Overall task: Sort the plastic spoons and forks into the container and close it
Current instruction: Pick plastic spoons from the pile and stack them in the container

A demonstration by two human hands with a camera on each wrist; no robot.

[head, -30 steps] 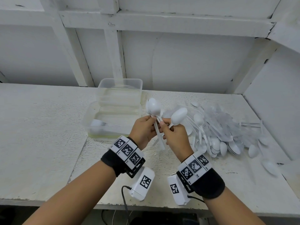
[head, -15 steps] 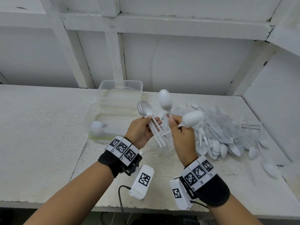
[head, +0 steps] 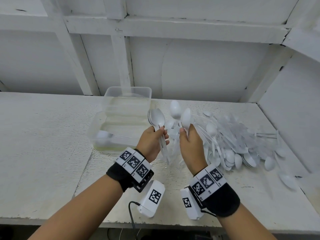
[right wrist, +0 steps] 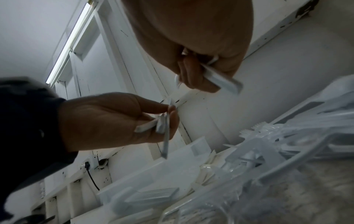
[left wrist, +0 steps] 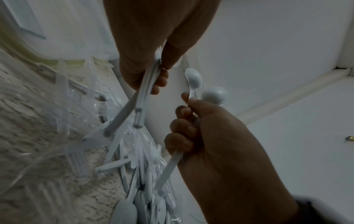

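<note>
White plastic spoons are gripped in both hands above the near part of the rough white tabletop [head: 52, 153]. A nested stack of white plastic spoons [head: 156, 118] is held by the left hand [head: 152, 144], thumb and curled fingers closed round the handles, bowls up and handles slanting down toward the table. Two separate white plastic spoons [head: 180, 115] are held by the right hand [head: 192, 146], its fingers curled round the handles with the bowls fanned upward. The hands are raised side by side, close but not touching, wrists bent up, and bare table is left beneath them and toward the near edge.

Just right of the hands, a loose heap of white spoons and clear plastic forks [head: 242, 144] is spread toward the right wall, with stray spoons near the right edge. Beyond the left hand, a clear rectangular plastic container [head: 97, 129] is seen open, with some cutlery lying in its near left part. A second clear tub [head: 128, 94] is set directly behind it, against the white panelled wall. Wide bare surface is left to the left of the container.
</note>
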